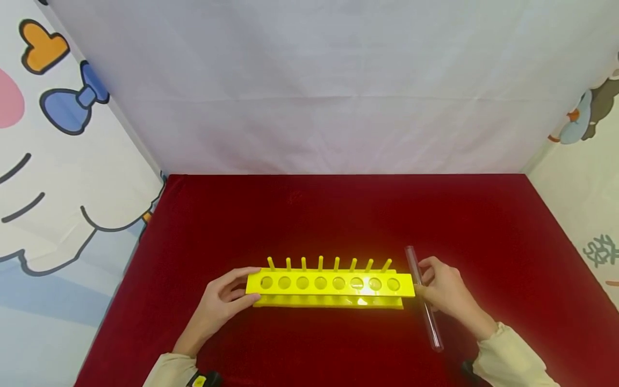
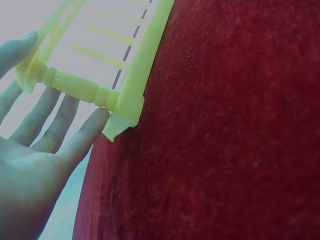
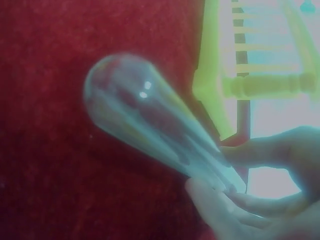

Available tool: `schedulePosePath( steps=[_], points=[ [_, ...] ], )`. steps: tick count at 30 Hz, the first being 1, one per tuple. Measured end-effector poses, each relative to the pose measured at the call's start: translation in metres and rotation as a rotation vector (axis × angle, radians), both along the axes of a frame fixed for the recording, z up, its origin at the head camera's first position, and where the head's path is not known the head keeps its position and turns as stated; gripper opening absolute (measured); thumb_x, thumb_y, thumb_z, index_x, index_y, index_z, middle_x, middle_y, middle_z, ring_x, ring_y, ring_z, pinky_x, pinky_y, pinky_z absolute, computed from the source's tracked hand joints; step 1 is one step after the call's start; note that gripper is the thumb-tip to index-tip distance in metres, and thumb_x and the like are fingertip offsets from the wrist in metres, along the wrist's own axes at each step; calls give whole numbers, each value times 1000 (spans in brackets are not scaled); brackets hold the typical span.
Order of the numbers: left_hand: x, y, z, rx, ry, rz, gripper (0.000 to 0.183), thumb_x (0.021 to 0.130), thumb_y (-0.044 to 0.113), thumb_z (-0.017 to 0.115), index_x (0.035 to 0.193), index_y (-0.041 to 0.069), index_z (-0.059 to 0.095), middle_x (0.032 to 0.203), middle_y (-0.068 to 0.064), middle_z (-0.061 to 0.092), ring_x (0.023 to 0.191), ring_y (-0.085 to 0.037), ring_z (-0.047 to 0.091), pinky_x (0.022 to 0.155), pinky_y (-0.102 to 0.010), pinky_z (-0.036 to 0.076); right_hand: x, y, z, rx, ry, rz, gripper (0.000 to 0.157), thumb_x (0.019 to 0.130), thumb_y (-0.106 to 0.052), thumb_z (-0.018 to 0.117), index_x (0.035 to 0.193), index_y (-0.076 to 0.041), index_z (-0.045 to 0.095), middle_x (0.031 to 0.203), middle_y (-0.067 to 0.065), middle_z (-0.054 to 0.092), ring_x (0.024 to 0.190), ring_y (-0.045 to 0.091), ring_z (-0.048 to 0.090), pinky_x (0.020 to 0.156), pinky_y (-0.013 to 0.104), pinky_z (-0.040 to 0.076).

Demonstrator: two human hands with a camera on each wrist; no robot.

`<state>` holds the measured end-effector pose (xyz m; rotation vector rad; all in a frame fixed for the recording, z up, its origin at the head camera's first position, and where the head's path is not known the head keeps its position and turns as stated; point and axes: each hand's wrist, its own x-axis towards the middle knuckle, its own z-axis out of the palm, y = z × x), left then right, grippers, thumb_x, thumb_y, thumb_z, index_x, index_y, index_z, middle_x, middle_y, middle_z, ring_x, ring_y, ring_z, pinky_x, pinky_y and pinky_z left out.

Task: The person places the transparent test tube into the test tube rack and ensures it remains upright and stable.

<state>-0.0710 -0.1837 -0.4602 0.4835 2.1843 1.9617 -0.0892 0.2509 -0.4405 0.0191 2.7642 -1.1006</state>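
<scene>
A yellow test tube rack (image 1: 311, 292) stands across the cloth, with a row of round holes and several upright pegs behind them. At its left end my left hand (image 1: 220, 298) grips the top plate between thumb and fingers. The left wrist view shows the fingers (image 2: 45, 117) along the rack's end post (image 2: 75, 86). My right hand (image 1: 447, 290) pinches a clear glass test tube (image 1: 432, 325) about its middle, just off the rack's right end. The tube is tilted, and its rounded end (image 3: 117, 92) points towards the right wrist camera.
Dark red cloth (image 1: 309, 215) covers the table. A white curtain (image 1: 338, 107) hangs along the back edge, with printed cartoon panels at the left (image 1: 63, 172) and right (image 1: 575, 193) sides. No tubes stand in the rack's holes.
</scene>
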Motion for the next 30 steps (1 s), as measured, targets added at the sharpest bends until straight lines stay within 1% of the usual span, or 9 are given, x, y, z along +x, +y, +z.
schedulePosePath(
  steps=[6,13,17,19,21,23,26,30],
  points=[
    [0,-1,-1,-20,5,10,45,80,11,64,123,12,50,116,-10,51,94,-25,54,70,-33,50,0,2,0,-32,-35,-14,45,72,-5,67,111,4,46,77,12,56,49,16,54,37,29,46],
    [0,0,0,-16,15,4,46,81,9,63,124,10,49,116,-11,51,94,-25,54,70,-33,50,1,3,3,-38,-51,-32,48,71,-6,68,113,4,46,79,13,57,49,17,54,39,30,47],
    [-1,-1,0,-13,12,-7,45,81,8,63,124,9,48,117,-12,51,95,-25,54,71,-33,50,2,4,5,-43,-45,-39,49,71,-7,69,113,3,46,80,13,56,50,17,55,39,30,47],
    [0,-1,1,-5,-7,-10,45,81,9,63,124,10,49,118,-11,50,96,-25,54,72,-33,50,2,4,6,-40,-40,-41,50,71,-8,70,113,3,46,81,13,56,51,16,55,39,29,47],
    [0,-1,0,-4,-11,-9,45,81,9,63,124,11,49,118,-11,50,96,-25,53,72,-33,50,3,5,8,-40,-34,-41,50,71,-10,70,114,3,46,81,13,56,52,16,55,39,29,47],
    [0,-1,-1,-5,-8,-4,45,81,10,63,124,11,49,117,-10,51,95,-25,54,71,-33,50,3,6,9,-41,-28,-40,50,72,-10,70,114,2,46,82,13,56,52,17,55,40,29,47],
    [0,-1,-3,-5,21,1,45,81,9,63,124,10,49,117,-11,51,95,-25,54,70,-34,50,4,7,11,-44,-18,-38,50,71,-11,71,113,2,47,82,13,56,53,16,56,40,29,47],
    [-1,-1,-3,3,40,-7,45,81,8,63,124,9,48,116,-13,51,94,-26,54,69,-34,51,5,8,12,-41,-2,-43,48,71,-11,70,112,0,47,81,13,56,54,17,56,40,29,47]
  ],
)
